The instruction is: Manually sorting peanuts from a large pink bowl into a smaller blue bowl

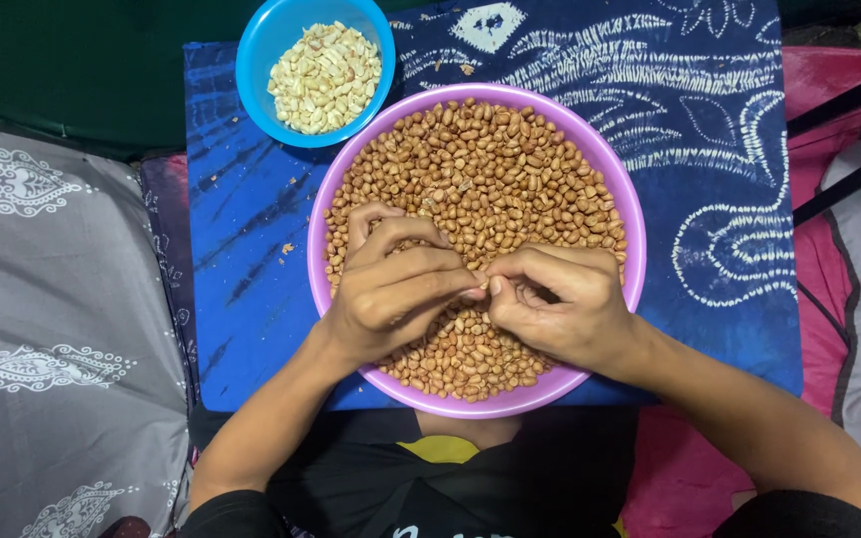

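Both hovering over purple bowl [618, 189] of brown peanuts [490, 169]: left hand [391, 289] and right hand [555, 304] curling, fingertips meeting, pinching one peanut [482, 290] together; blue bowl [256, 60] of peeled nuts [324, 78] sitting beyond.

head-worn view, straight down, close over bowl [622, 214]

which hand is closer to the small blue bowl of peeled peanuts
Left. The left hand lies below the small blue bowl, over the purple basin's left half; the right hand is farther right.
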